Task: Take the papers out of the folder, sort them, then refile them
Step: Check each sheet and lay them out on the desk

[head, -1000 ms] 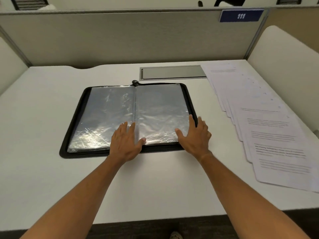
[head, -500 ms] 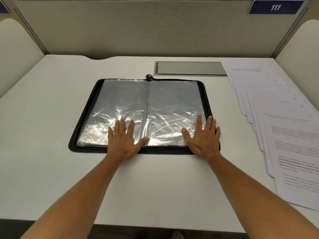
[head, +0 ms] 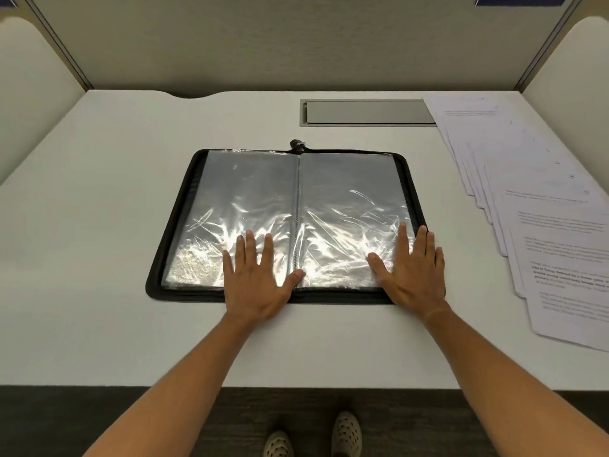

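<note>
A black zip folder (head: 171,232) lies open flat on the white desk, its clear plastic sleeves (head: 346,199) shiny and with no paper in the two pages that show. My left hand (head: 258,278) rests flat on the lower part of the left page, thumb at the spine. My right hand (head: 413,275) lies flat on the lower right corner of the right page, fingers straight. Several printed papers (head: 534,206) are fanned out in an overlapping row along the desk's right side, apart from the folder.
The white desk (head: 99,225) is closed in by beige partition walls at the back and both sides. A grey cable hatch (head: 365,112) is set into the desk behind the folder. The desk's front edge runs below my forearms, with dark floor and my shoes beneath.
The view has tilted down and shifted, so the folder sits more central. Both hands stayed flat on the folder's lower edge; the right hand's fingers straightened onto the right page.
</note>
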`<action>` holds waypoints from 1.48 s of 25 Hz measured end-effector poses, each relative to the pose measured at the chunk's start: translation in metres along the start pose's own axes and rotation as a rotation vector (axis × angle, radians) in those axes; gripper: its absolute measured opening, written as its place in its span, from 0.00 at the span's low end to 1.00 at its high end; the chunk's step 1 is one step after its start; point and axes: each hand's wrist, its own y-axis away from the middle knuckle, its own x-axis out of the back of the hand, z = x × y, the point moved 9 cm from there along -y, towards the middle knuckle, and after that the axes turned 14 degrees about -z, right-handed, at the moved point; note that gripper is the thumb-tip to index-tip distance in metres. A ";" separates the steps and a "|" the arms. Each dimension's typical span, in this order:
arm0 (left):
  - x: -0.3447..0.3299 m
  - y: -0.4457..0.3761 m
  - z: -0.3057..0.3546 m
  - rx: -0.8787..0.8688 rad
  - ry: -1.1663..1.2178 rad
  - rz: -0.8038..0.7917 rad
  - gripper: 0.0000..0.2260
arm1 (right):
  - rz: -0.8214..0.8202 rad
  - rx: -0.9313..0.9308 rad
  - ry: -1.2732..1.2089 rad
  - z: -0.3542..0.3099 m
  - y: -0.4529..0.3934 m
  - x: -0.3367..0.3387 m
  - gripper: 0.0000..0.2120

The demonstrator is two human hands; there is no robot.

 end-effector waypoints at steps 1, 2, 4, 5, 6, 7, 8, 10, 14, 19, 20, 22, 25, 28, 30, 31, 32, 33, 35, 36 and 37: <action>-0.005 0.011 0.000 -0.004 0.003 -0.007 0.45 | 0.001 -0.001 0.003 0.003 0.012 -0.003 0.44; -0.010 0.023 0.000 -0.004 0.004 -0.019 0.45 | -0.002 -0.004 0.008 0.006 0.023 -0.006 0.44; -0.019 0.043 0.000 -0.006 0.000 -0.047 0.44 | -0.021 -0.022 0.015 0.013 0.040 -0.013 0.45; -0.021 0.050 -0.001 -0.012 0.006 -0.053 0.44 | -0.028 -0.040 0.001 0.015 0.046 -0.014 0.46; -0.017 0.053 -0.004 -0.017 0.021 -0.038 0.44 | -0.017 -0.054 -0.015 0.014 0.047 -0.011 0.47; -0.010 0.051 -0.008 -0.024 0.034 -0.002 0.44 | 0.006 -0.053 -0.011 0.008 0.045 -0.008 0.48; -0.001 0.045 -0.014 -0.037 0.040 0.036 0.43 | 0.033 -0.035 0.014 -0.003 0.039 -0.004 0.47; 0.016 0.023 -0.029 -0.061 0.054 0.078 0.42 | 0.056 0.045 0.091 -0.032 0.024 -0.001 0.46; 0.025 -0.011 -0.056 -0.067 0.015 0.002 0.40 | -0.051 0.151 0.163 -0.063 0.001 -0.016 0.44; 0.014 -0.005 -0.061 -0.103 -0.046 -0.019 0.38 | -0.062 0.129 0.163 -0.058 0.013 -0.021 0.43; 0.013 -0.003 -0.061 -0.103 -0.052 -0.020 0.38 | -0.067 0.124 0.160 -0.058 0.017 -0.022 0.43; 0.010 0.001 -0.061 -0.109 -0.061 -0.022 0.39 | -0.072 0.109 0.168 -0.057 0.026 -0.024 0.43; 0.006 0.012 -0.059 -0.128 -0.069 -0.020 0.39 | -0.073 0.093 0.173 -0.051 0.040 -0.027 0.43; 0.001 0.025 -0.057 -0.132 -0.065 -0.019 0.38 | -0.080 0.094 0.186 -0.045 0.053 -0.030 0.43; -0.003 0.033 -0.055 -0.130 -0.065 -0.023 0.38 | -0.075 0.093 0.191 -0.041 0.059 -0.032 0.44; -0.004 0.036 -0.054 -0.128 -0.065 -0.023 0.38 | -0.074 0.094 0.191 -0.039 0.061 -0.032 0.44; -0.005 0.037 -0.054 -0.126 -0.062 -0.021 0.38 | -0.076 0.096 0.192 -0.039 0.063 -0.032 0.44; -0.006 0.039 -0.055 -0.125 -0.061 -0.025 0.38 | -0.079 0.099 0.194 -0.038 0.064 -0.032 0.45; -0.006 0.040 -0.055 -0.123 -0.064 -0.031 0.38 | -0.076 0.101 0.198 -0.038 0.064 -0.031 0.45; -0.006 0.040 -0.055 -0.122 -0.064 -0.031 0.38 | -0.074 0.101 0.201 -0.038 0.063 -0.031 0.45; -0.005 0.040 -0.055 -0.121 -0.062 -0.028 0.38 | -0.073 0.100 0.205 -0.038 0.062 -0.031 0.45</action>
